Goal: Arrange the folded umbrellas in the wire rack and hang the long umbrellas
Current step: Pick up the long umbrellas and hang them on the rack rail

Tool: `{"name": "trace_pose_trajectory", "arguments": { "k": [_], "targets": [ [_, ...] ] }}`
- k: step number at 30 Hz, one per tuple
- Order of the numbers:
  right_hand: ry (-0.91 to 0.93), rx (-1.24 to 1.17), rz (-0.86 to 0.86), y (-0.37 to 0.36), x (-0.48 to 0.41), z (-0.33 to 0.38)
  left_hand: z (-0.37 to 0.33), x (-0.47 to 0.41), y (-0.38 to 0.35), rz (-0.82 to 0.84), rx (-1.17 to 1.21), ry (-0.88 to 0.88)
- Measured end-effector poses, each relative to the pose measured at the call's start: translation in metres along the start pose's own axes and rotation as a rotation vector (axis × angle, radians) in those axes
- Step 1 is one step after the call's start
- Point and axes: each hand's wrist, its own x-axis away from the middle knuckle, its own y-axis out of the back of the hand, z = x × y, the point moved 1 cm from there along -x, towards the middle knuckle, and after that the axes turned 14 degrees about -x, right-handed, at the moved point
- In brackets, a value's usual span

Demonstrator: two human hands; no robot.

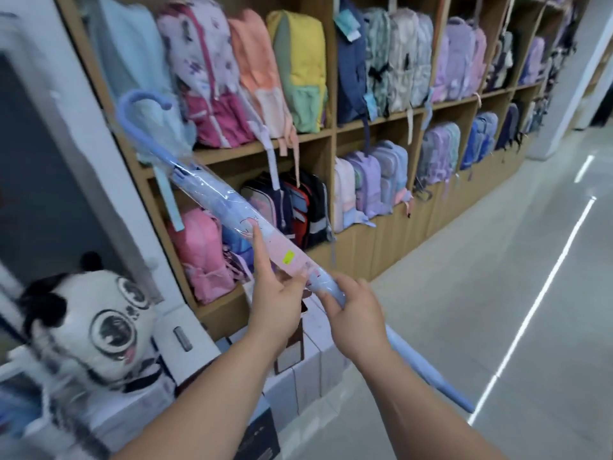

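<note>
A long light-blue umbrella (225, 207) in a clear plastic sleeve slants across the middle, with its hooked handle up at the left and its tip down at the lower right. A yellow sticker sits on its pink lower part. My left hand (277, 293) holds the umbrella from below, index finger stretched up along the sleeve. My right hand (353, 310) grips the blue shaft just below the left hand. No wire rack or folded umbrellas are in sight.
Wooden shelves (374, 122) full of backpacks run along the wall behind the umbrella. A panda plush (89, 327) sits at the lower left on white boxes (308, 360). Grey tiled floor (497, 293) stretches to the right.
</note>
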Motion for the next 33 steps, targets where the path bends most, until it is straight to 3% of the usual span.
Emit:
{"name": "trace_pose_trajectory", "arguments": {
  "k": [7,20,23,28,33],
  "targets": [
    [0.092,-0.314,0.392,-0.038,-0.004,0.044,-0.028,-0.018,0.093,-0.131,-0.002,-0.077],
    [0.225,-0.485,1.179,-0.072,-0.064,0.131,-0.123,-0.039,0.21,-0.219,-0.158,-0.175],
    [0.284,-0.589,1.188,-0.096,-0.062,0.149,-0.134,-0.038,0.224,-0.289,-0.204,-0.178],
    [0.482,-0.629,1.06,-0.142,-0.052,0.176,-0.133,-0.028,0.238,-0.413,-0.267,-0.172],
    [0.559,-0.644,0.944,-0.178,-0.04,0.213,-0.121,-0.012,0.268,-0.532,-0.488,-0.072]
  ]
}}
